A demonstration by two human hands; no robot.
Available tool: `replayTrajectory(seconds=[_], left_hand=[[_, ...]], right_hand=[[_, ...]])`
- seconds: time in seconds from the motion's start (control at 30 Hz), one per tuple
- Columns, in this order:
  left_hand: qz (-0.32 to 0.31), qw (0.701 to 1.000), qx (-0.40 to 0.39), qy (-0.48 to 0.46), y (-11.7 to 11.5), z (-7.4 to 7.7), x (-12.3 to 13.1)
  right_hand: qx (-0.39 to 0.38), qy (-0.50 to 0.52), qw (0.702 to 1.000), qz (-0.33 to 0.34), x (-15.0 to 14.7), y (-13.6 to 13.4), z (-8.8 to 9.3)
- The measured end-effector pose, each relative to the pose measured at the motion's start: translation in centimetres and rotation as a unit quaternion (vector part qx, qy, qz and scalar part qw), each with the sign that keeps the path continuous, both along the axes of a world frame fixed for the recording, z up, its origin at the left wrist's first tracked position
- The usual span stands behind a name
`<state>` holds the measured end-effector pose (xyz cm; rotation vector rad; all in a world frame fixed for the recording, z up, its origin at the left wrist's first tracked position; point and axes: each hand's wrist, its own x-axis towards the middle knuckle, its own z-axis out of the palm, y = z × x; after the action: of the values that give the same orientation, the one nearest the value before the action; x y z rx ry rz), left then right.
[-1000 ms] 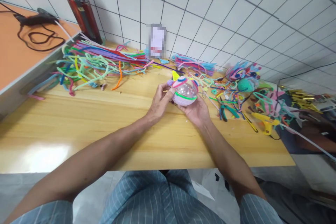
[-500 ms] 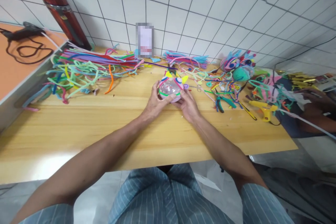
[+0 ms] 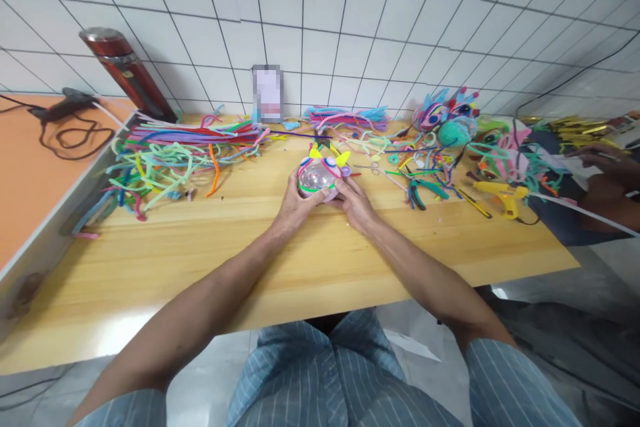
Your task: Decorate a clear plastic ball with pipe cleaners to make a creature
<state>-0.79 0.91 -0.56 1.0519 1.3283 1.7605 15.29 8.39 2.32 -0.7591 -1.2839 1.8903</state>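
Between my two hands is a clear plastic ball decorated as a creature, with yellow ear-like points on top, blue and pink rings, and a green band. My left hand grips its left side, the thumb lying along the lower front. From the right, my right hand holds it with the fingers against its side and underside. Just behind the ball lie loose pipe cleaners and small scissors. The ball's underside is hidden by my fingers.
Pipe cleaners heap up at left beside a red thermos. At right lie green-handled pliers, a yellow cutter knife and a yellow glue gun. Finished fuzzy figures stand near the wall. Another person's hand is at far right.
The camera view has tilted and shifted, so the thermos and wall appear lower. Both hands still hold the ball, in nearly the same grip.
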Motion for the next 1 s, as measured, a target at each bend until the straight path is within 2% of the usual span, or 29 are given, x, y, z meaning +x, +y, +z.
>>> replayTrajectory(seconds=[0.2, 0.3, 0.4, 0.47, 0.53, 0.63, 0.77, 0.87, 1.0], left_hand=[[0.035, 0.999, -0.006, -0.023, 0.2, 0.2, -0.7], [0.080, 0.994, 0.021, -0.065, 0.5, 1.1, -2.3], [0.161, 0.982, 0.082, -0.050, 0.3, 2.2, -4.4], [0.198, 0.976, 0.094, -0.001, 0.1, 2.6, -5.5], [0.208, 0.974, 0.082, 0.042, 0.0, 2.3, -5.9], [0.176, 0.982, 0.036, 0.063, -0.1, 1.0, -4.8], [0.129, 0.984, -0.035, 0.116, -0.5, -0.4, -2.4], [0.137, 0.971, -0.042, 0.190, -1.1, -0.4, -1.4], [0.142, 0.966, -0.049, 0.212, -1.8, -0.2, -1.1]], right_hand=[[0.071, -0.015, 0.997, -0.017, 0.3, 0.2, -0.1], [0.093, -0.014, 0.988, -0.123, 0.9, 1.4, 0.3], [0.108, 0.021, 0.965, -0.237, 2.0, 3.5, 1.5], [0.117, 0.035, 0.953, -0.278, 2.7, 4.8, 2.3], [0.145, 0.025, 0.944, -0.297, 3.2, 5.5, 2.9], [0.189, -0.016, 0.942, -0.277, 3.1, 5.4, 2.7], [0.188, -0.077, 0.967, -0.156, 1.8, 3.3, 1.1], [0.185, -0.107, 0.973, -0.092, 1.0, 1.7, 0.0], [0.221, -0.130, 0.964, -0.074, 0.8, 0.6, -0.6]])
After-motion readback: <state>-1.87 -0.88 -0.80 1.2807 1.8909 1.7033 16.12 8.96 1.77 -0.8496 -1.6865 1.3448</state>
